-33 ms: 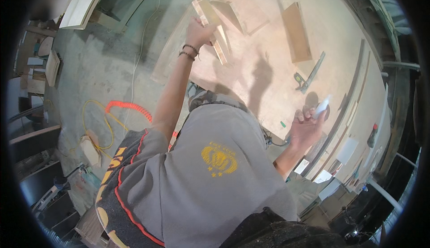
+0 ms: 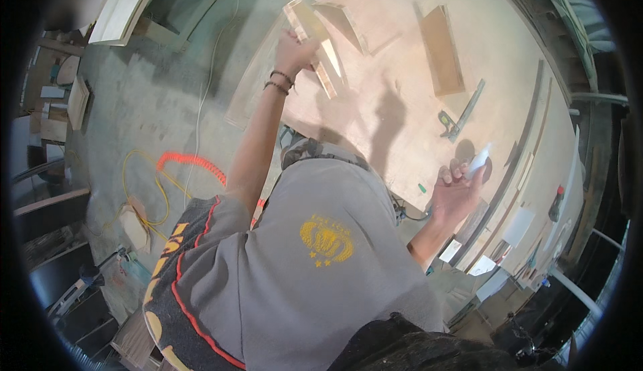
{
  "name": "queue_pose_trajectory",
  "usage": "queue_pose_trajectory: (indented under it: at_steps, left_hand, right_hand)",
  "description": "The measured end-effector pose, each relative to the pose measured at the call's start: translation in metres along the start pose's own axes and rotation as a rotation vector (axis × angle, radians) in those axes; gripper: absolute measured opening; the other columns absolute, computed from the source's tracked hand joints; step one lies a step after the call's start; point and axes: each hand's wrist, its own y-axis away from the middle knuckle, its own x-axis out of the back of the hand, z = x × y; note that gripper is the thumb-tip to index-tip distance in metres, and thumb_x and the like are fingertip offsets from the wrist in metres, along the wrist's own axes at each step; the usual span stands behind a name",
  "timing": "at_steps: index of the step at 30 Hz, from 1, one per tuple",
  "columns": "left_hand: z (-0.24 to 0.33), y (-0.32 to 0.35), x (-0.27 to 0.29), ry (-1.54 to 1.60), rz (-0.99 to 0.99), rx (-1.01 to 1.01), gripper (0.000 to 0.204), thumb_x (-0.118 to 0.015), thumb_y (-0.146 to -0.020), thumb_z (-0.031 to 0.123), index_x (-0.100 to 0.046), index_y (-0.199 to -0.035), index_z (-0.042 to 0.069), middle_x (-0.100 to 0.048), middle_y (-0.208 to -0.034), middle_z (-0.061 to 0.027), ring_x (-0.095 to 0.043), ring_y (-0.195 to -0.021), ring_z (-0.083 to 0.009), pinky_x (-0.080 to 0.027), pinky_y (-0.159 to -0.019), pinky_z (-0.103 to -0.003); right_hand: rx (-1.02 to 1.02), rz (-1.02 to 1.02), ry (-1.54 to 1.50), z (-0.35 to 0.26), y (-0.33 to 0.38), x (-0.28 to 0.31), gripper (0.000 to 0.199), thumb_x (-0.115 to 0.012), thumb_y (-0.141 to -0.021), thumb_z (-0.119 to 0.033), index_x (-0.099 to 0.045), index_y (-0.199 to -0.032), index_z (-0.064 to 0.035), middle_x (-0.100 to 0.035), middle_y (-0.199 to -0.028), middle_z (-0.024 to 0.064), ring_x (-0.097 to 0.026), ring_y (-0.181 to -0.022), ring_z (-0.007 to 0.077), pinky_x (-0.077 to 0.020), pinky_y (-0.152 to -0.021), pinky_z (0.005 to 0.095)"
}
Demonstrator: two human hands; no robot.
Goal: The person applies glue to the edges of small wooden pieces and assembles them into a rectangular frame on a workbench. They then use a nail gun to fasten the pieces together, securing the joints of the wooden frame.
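My left hand [image 2: 295, 54] is closed round a narrow wooden board [image 2: 312, 30], held tilted above the left side of the pale worktable [image 2: 355, 109]. One long edge of the board faces up toward me. My right hand [image 2: 457, 193], palm up at the table's right front, has its fingers curled round a small white squeeze bottle [image 2: 478, 161] with a pointed tip. Further in on the tabletop lies a square with a steel blade [image 2: 469, 106]. A small green piece [image 2: 422, 188] rests by the near edge.
Another flat wooden board [image 2: 443, 52] lies at the far right of the tabletop, and a thin panel [image 2: 345, 24] sits beyond my left hand. Long strips [image 2: 529, 146] run along the right side. On the floor at left are a coiled orange hose [image 2: 194, 162] and a yellow cord [image 2: 159, 197].
The board in my left hand has turned slightly, and that hand has shifted a little to the left. My right hand with the bottle stays almost still.
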Motion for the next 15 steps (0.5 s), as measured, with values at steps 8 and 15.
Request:
queue_pose_trajectory:
  at_steps: [8,15]
  left_hand:
    - [-0.048,0.014,0.058,0.378,-0.084,0.28,0.016,-0.071,-0.087,0.021,-0.059,-0.085,0.009,-0.062,-0.074,-0.0044,-0.063,-0.062,-0.0167,-0.057,-0.063,-0.03]
    - [-0.111,0.05,0.059,0.735,-0.191,0.443,0.021,-0.067,-0.1,0.029,-0.058,-0.088,0.015,-0.058,-0.074,0.0024,-0.062,-0.07,-0.0112,-0.057,-0.072,-0.032]
  right_hand:
    - [0.015,-0.006,-0.024,-0.005,-0.003,0.003,0.029,-0.06,-0.105,-0.028,-0.055,-0.131,-0.0141,-0.056,-0.088,0.0016,-0.049,-0.077,0.0121,-0.0381,-0.063,0.027]
    - [-0.059,-0.032,-0.052,0.004,-0.005,0.003,0.029,-0.061,-0.105,-0.029,-0.058,-0.122,-0.0054,-0.057,-0.086,0.0014,-0.048,-0.077,0.0119,-0.0378,-0.063,0.0269]
